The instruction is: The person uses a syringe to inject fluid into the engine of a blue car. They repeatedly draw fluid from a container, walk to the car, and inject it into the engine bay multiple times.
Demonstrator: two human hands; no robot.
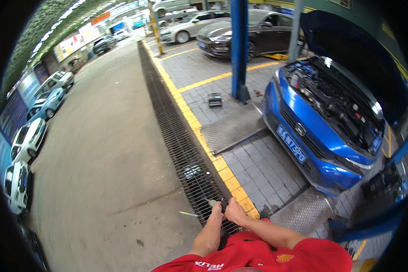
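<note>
Above the floor grate, my two hands are close together, near the lower middle of the view. My left hand [216, 212] is closed around a small pale object [211, 202] with a thin pointed tip; its kind is too small to tell. Beside it my right hand [234, 210] is closed on a small dark object [224, 202], mostly hidden by the fingers. Whether the two objects touch, I cannot tell. A thin, pale yellow-green stick [188, 213], pen-like in shape, lies on the ground left of my hands.
A long metal drain grate [167, 131] runs beside a yellow curb strip [186, 109]. To the right, a blue car [299, 131] stands hood-up between blue lift posts [239, 50]. A black car battery [215, 100] sits on the tiles near a metal ramp plate [235, 127].
</note>
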